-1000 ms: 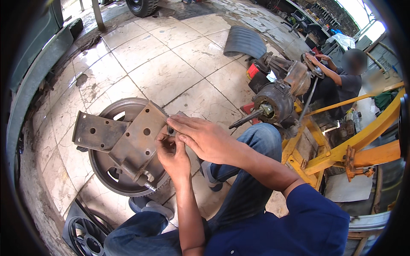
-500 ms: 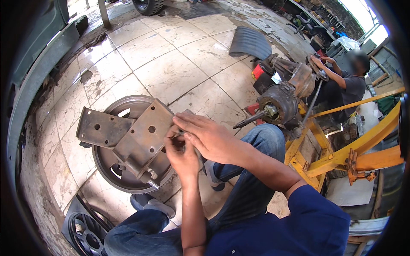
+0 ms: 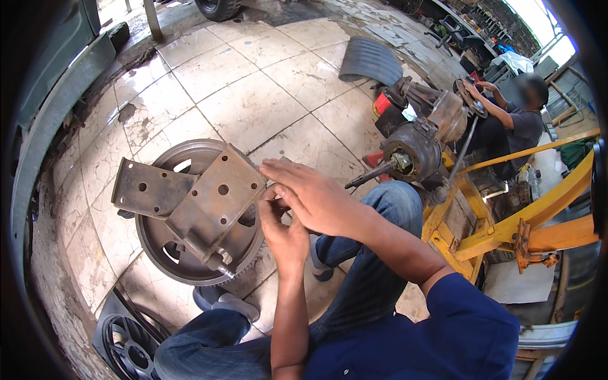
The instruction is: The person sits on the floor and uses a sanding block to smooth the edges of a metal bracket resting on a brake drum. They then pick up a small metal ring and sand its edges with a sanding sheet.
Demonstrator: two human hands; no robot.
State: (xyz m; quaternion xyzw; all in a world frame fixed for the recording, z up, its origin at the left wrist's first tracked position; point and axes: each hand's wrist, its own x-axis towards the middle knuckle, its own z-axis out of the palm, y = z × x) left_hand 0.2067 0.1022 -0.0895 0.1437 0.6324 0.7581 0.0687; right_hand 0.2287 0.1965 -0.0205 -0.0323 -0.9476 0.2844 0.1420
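Observation:
Just right of a rusty steel bracket (image 3: 218, 187), my two hands meet in the air. My left hand (image 3: 283, 231) is closed, its fingers curled and pinched together; anything in them is hidden. Over it lies my right hand (image 3: 316, 197), fingers stretched out side by side, the thumb against the left fingers. The bracket has several holes and rests on a toothed flywheel (image 3: 152, 237) on the floor. A second drilled plate (image 3: 155, 187) juts out to its left. A short tube with a shiny bolt (image 3: 225, 272) sticks out of the near side.
A greasy axle assembly (image 3: 411, 152) with a protruding shaft sits on a yellow stand (image 3: 465, 253) at right. Beyond it a co-worker (image 3: 522, 120) handles a round metal part (image 3: 470, 98). A ribbed curved sheet (image 3: 370, 60) lies farther off. A black fan-like part (image 3: 133, 351) is near-left.
My hands have shifted slightly right, away from the bracket's edge, still together. The bracket and flywheel stay put. The co-worker's hands have moved a little on the round part.

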